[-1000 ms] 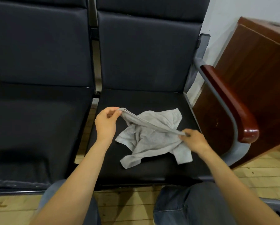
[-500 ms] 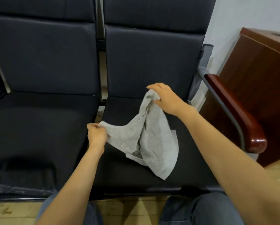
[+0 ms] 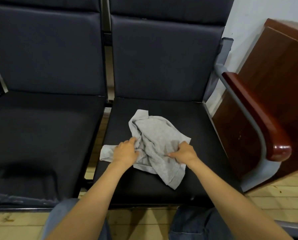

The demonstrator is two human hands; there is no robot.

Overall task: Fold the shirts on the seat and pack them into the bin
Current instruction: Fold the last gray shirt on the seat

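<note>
The grey shirt (image 3: 155, 134) lies crumpled on the right-hand seat (image 3: 207, 139), nearer its front edge than the backrest. The bin is not in view. The bundle's long axis runs on a diagonal, from a bunched end at the far left to a hem corner at the near right, and a sleeve-like flap (image 3: 106, 153) pokes out sideways over the seat's left edge.

Both hands are on the near half of the cloth, on either side of its middle. The left hand (image 3: 125, 153) rests on the root of that flap with the index finger stretched forward. Its other fingers (image 3: 132, 140) sink into the folds, so I cannot tell whether they pinch or only press. The right hand (image 3: 184, 152) has its fingers curled and the thumb turned inward, gathering a fold of fabric.

This looks like the spreading step, with no fold made yet. Most of the shirt lies ahead of and between the hands. The next move probably depends on pulling them apart across that diagonal, the left hand being nearer the flap and the right hand nearer the hem. The wooden armrest (image 3: 259, 118) stands well clear to the right
</note>
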